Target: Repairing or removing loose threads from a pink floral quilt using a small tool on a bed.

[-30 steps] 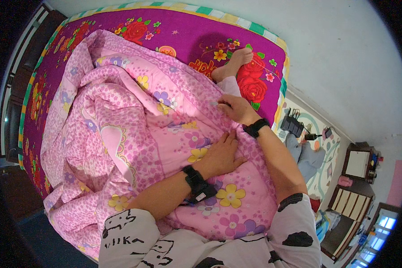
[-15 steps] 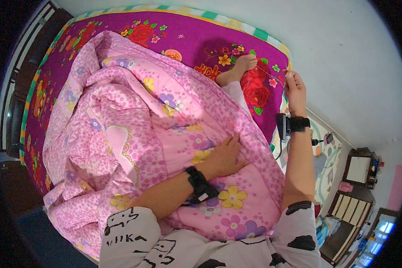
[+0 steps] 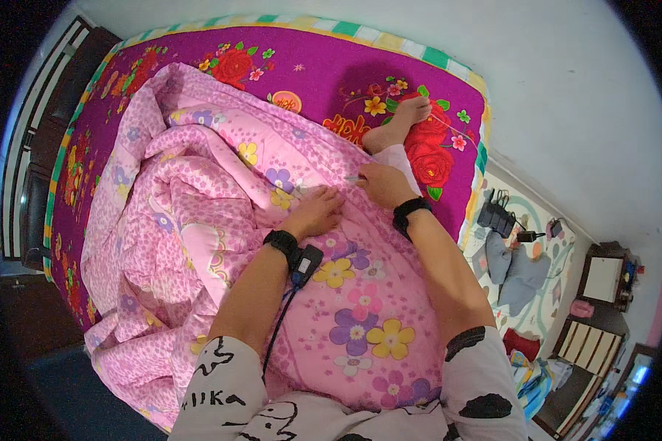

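**Two hands on a pink flowered quilt**

While the person sits on the bed, a soft pink quilt (image 3: 221,220) lies over the lap and spreads to the left in thick, crumpled folds. Its cloth is thin cotton with small dotted patterns and printed flowers in purple, yellow and pink. The left hand (image 3: 315,213) rests flat on the quilt near the middle, palm down, fingers loosely spread, so its grip is open and it holds nothing. The right hand (image 3: 381,184) is just beside it, a little farther away; its grip is closed, pinching the quilt cloth together with a small thin object that I cannot identify. Both wrists carry a black band (image 3: 281,240), and a small black box with a cable (image 3: 278,331) hangs from the left one.

Under the quilt there is a magenta bed sheet (image 3: 309,59) with large red roses, with a striped green and yellow border at the far edge. A bare foot (image 3: 397,121) lies on this sheet, far from the hands. On the right, the floor shows a patterned mat (image 3: 537,220) with dark grey clothes (image 3: 518,268) on it.
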Motion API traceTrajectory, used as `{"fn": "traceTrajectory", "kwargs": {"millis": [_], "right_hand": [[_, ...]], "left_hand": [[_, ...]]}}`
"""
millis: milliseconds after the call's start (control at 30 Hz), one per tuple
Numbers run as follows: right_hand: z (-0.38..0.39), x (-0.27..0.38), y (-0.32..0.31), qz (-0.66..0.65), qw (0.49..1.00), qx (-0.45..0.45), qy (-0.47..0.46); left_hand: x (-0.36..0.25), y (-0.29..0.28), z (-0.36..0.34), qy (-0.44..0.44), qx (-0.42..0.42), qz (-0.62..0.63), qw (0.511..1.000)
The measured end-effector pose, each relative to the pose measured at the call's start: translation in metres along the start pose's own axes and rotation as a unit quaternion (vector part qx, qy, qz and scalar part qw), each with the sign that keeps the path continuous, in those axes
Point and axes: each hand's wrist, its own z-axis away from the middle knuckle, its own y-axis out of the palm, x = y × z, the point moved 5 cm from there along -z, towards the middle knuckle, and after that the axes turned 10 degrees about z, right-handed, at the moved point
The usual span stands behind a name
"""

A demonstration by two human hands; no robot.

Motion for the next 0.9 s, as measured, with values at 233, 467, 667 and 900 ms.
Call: {"fn": "traceTrajectory", "kwargs": {"millis": [233, 467, 667, 900], "right_hand": [[-0.013, -0.016, 0.031, 0.095, 0.994, 0.039, -0.049], [-0.017, -0.03, 0.052, 0.13, 0.987, 0.091, -0.024], [-0.018, -0.016, 0.038, 0.08, 0.992, 0.055, -0.083], [-0.02, -0.031, 0.044, 0.112, 0.988, 0.1, -0.032]], "left_hand": [[0.002, 0.009, -0.004, 0.022, 0.021, 0.04, 0.999], [0.022, 0.03, -0.004, 0.001, 0.047, 0.059, 0.997], [0.022, 0.028, 0.0, 0.019, 0.047, 0.055, 0.997], [0.007, 0.012, 0.001, 0.035, 0.005, 0.074, 0.997]]}}
